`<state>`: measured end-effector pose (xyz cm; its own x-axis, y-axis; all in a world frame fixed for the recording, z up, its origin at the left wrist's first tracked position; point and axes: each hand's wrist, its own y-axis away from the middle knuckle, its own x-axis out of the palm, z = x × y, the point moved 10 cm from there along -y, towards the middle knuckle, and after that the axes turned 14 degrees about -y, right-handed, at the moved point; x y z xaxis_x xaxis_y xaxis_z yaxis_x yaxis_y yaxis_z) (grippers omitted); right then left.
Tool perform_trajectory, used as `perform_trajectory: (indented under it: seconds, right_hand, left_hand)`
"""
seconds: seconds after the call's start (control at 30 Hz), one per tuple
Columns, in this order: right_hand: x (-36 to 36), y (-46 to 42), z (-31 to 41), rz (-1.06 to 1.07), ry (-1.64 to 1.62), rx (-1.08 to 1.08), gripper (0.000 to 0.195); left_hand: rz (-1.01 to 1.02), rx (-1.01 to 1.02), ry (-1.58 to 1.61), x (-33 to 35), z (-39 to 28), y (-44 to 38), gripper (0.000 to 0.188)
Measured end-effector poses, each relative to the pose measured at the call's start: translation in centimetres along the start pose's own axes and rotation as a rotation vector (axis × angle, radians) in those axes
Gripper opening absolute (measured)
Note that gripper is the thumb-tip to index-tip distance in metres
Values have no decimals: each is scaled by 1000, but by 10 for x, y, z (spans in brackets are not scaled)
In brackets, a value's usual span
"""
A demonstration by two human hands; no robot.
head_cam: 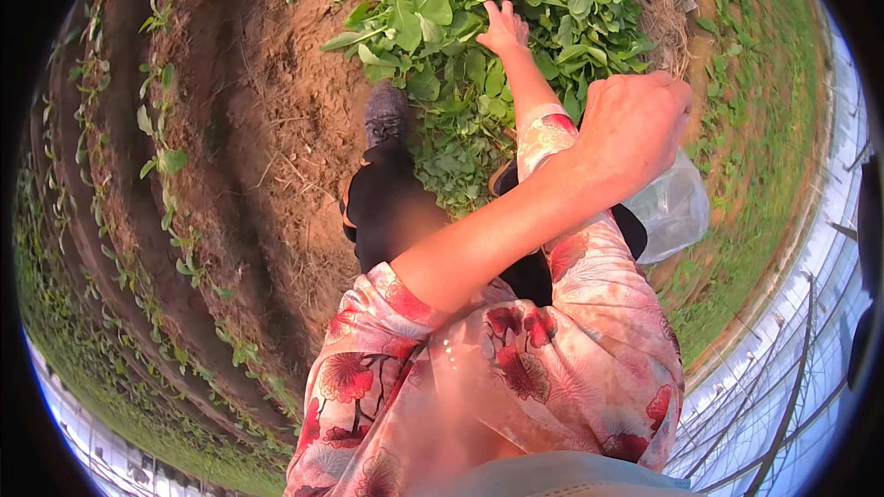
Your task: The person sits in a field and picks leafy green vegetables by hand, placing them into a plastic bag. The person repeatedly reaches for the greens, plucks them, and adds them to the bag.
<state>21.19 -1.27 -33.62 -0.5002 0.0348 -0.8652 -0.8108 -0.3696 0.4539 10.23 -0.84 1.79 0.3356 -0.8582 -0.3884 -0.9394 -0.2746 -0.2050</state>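
My right hand [505,29] reaches out over a large heap of loose green leafy plants [442,10]. Its fingers are apart, and I see nothing held in them. My left arm crosses over the right forearm. At its end, my left hand [632,121] is curled like a fist, raised to the right of the heap. Its fingertips face away, so what they may hold is hidden. Just below and behind that hand is a clear plastic bag [670,210], by my right knee; whether hand and bag touch cannot be told. Smaller cut leaves [459,166] lie between my feet.
My grey shoe [387,110] stands on bare brown soil [293,83] beside the heap. Rows of young plants [169,159] run along ridges at the left. Low greenery [756,83] covers the right side, before a framed greenhouse wall [773,373].
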Motion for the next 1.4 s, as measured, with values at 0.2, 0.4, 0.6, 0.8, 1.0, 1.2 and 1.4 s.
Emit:
perform_trajectory:
  seconds: [0.2,0.4,0.6,0.8,1.0,1.2,1.4]
  right_hand:
    - [-5,16,11,-161,-124,-259,33]
    - [-40,38,-34,-219,-1005,-105,29]
    - [-112,90,-21,-37,-1871,-144,25]
    - [-222,144,-1,-99,-1757,-398,23]
    - [-239,188,12,-132,-2028,-477,23]
    - [-207,185,8,-45,-2477,-210,26]
    - [-208,196,9,119,-2560,-235,40]
  left_hand:
    - [10,-3,40,-10,1,0,8]
    - [22,-9,-9,-23,-1,5,8]
    - [-75,2,-66,-42,7,1,9]
    - [-337,-93,-214,-98,19,-5,35]
    - [-198,-84,-128,-67,20,-2,19]
    - [-99,-215,101,-40,34,-3,18]
    - [-21,-261,109,-27,45,-5,22]
